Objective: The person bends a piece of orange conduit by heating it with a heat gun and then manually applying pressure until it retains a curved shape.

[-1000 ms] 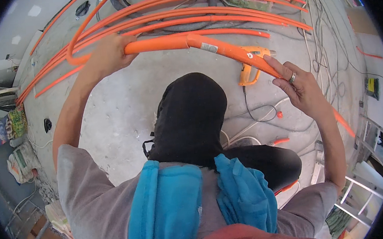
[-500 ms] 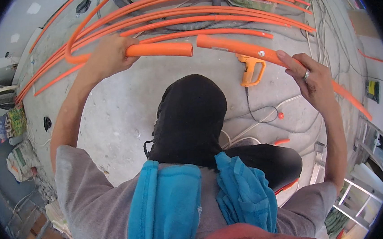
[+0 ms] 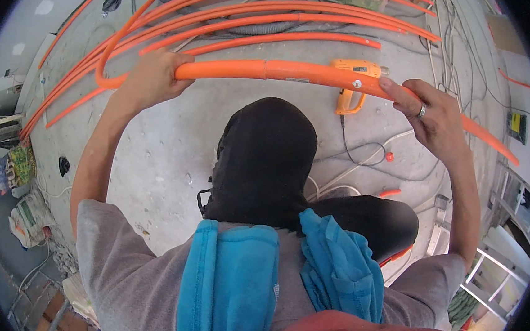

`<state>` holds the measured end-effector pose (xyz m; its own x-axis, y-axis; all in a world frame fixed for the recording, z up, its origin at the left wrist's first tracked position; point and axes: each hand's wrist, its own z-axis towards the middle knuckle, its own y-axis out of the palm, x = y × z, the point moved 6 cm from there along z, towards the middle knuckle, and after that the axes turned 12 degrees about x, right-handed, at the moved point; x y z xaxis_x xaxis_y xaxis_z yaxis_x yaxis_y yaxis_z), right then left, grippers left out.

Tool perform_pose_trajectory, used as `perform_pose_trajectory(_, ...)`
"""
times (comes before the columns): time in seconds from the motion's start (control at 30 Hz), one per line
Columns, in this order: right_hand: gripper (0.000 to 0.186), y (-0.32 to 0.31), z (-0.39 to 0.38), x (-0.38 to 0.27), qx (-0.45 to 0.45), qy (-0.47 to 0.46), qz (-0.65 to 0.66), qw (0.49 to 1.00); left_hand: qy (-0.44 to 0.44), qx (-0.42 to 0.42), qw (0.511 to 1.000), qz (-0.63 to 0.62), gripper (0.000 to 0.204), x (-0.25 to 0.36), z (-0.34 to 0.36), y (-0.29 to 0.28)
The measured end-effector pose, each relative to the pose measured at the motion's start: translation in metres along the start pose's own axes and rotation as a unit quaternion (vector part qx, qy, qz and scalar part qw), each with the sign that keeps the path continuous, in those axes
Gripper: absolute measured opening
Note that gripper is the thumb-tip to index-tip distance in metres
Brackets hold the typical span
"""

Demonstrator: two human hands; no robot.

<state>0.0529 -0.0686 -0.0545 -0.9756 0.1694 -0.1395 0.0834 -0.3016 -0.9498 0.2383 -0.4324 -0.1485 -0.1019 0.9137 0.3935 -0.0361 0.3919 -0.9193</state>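
My left hand (image 3: 151, 80) is closed around an orange conduit pipe (image 3: 223, 70), which curves back on itself in a bend beyond the wrist. A second orange conduit pipe (image 3: 314, 74), with a small white mark on it, is gripped by my right hand (image 3: 430, 114), fingers wrapped over it and a ring on one finger. The two pipe ends meet at a visible seam between my hands, the pipes forming one nearly continuous line. How far one end sits inside the other cannot be made out. Beyond the right-hand pipe, an orange heat gun (image 3: 348, 101) lies on the floor, partly hidden.
Several long orange pipes (image 3: 280, 38) lie across the concrete floor (image 3: 171, 154) ahead. Loose cables (image 3: 479, 74) trail at right, near a ladder (image 3: 490, 294). A short orange offcut (image 3: 390, 193) is beside my black-clad knee (image 3: 369, 226). Bags (image 3: 31, 220) stand at left.
The gap between the two pipe ends has closed; they now meet. The right-hand pipe has come slightly left and lower, showing more of the heat gun beyond it. Both hands keep their grips.
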Motion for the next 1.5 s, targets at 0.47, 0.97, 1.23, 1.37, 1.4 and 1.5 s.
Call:
perform_pose_trajectory(0.47,0.071,0.004,0.002,-0.004,0.031,-0.069,-0.038,0.996,0.066,0.047,0.996,0.025,0.011,0.007,-0.004,0.003)
perform_pose_trajectory(0.97,0.052,0.025,0.000,0.016,-0.118,0.080,0.184,0.972,0.070,0.076,0.994,0.043,0.010,0.009,-0.010,0.006)
perform_pose_trajectory(1.23,0.052,0.031,0.000,0.016,-0.153,0.121,0.170,0.966,0.021,-0.005,1.000,0.020,0.008,0.010,-0.005,0.010)
perform_pose_trajectory(1.37,0.056,0.024,0.003,0.002,-0.115,0.052,0.107,0.986,0.030,-0.015,0.999,0.025,0.008,0.006,-0.006,0.014)
perform_pose_trajectory(1.4,0.058,0.021,0.004,-0.001,-0.091,0.027,0.074,0.993,0.037,-0.009,0.999,0.028,0.009,0.006,-0.006,0.014)
perform_pose_trajectory(1.5,0.059,0.016,0.001,-0.004,-0.047,-0.007,0.008,0.999,0.043,0.002,0.999,0.032,0.010,0.007,-0.003,0.012)
